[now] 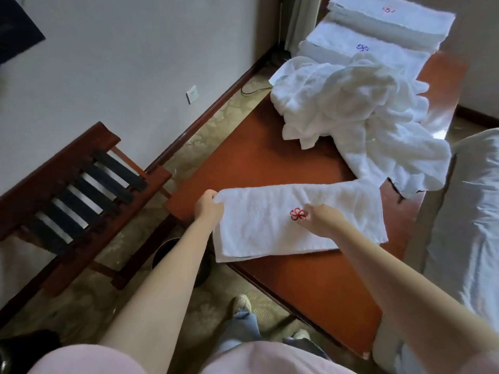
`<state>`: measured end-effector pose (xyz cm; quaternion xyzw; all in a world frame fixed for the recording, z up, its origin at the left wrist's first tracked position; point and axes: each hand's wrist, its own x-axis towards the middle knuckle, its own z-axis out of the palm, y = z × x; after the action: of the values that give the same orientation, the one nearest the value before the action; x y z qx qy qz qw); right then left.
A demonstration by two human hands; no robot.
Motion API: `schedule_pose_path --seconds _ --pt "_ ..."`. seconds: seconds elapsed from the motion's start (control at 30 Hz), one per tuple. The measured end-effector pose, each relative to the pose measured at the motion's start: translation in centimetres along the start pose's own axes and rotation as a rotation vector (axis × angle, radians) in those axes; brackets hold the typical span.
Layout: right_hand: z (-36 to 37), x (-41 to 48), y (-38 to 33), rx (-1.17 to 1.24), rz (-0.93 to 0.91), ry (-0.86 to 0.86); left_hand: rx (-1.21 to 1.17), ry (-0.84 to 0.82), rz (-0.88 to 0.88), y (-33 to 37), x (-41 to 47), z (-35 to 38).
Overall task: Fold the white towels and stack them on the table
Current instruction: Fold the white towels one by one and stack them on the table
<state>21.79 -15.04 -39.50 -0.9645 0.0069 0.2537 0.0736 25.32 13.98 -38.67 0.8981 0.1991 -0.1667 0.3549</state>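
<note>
A white towel (272, 225) with a red flower mark lies folded lengthwise across the near part of the reddish-brown table (256, 157). My left hand (208, 209) grips its left end at the table's edge. My right hand (321, 220) pinches the towel near its middle, right beside the red mark. A loose heap of unfolded white towels (351, 109) sits further back on the table. Behind it stand two stacks of folded towels, one with a blue mark (351, 44) and one with a red mark (388, 17).
A wooden luggage rack (73, 190) with black straps stands to the left by the white wall. A dark round bin (172, 249) sits on the floor under my left arm. A bed with white sheets (469, 211) borders the table on the right.
</note>
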Motion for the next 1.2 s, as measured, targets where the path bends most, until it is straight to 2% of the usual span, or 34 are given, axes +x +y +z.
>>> schedule_pose_path --seconds 0.13,0.2,0.33,0.43,0.53,0.6,0.7,0.8,0.9,1.07,1.13,1.2 --pt "0.3 -0.8 0.8 0.176 0.041 -0.003 0.165 -0.135 0.036 1.6 2.0 0.5" --pt "0.1 -1.2 1.7 0.254 0.132 0.120 0.199 -0.142 0.022 1.7 2.8 0.9" --pt "-0.8 -1.9 5.0 0.357 0.360 0.477 0.255 -0.025 -0.003 1.6 3.5 1.5" --pt "-1.9 -1.6 8.0 0.586 0.612 0.569 0.240 0.118 -0.053 2.1 3.3 2.2" --pt "-2.5 -0.6 10.4 0.662 0.799 0.521 0.273 0.166 -0.117 3.0 3.2 2.5" --pt "-2.6 0.0 11.6 0.729 0.846 0.448 0.293 0.190 -0.155 3.5 3.0 2.8" --pt "-2.6 1.1 12.9 1.000 0.810 0.306 0.232 0.211 -0.216 3.9 3.1 3.1" --pt "-2.8 1.4 13.9 1.364 0.787 0.188 0.266 0.130 -0.223 4.2 3.6 3.3" --pt "-2.6 1.0 14.5 1.566 0.771 0.112 0.213 0.145 -0.253 4.6 3.8 3.8" --pt "-2.7 0.7 14.7 1.654 0.653 0.109 0.155 0.199 -0.278 5.3 3.7 4.7" --pt "-2.8 0.6 14.5 1.694 0.591 0.024 0.177 0.195 -0.294 5.4 3.7 4.9" --pt "-3.1 0.4 14.3 1.635 0.535 -0.050 0.199 0.187 -0.308 5.3 3.8 5.2"
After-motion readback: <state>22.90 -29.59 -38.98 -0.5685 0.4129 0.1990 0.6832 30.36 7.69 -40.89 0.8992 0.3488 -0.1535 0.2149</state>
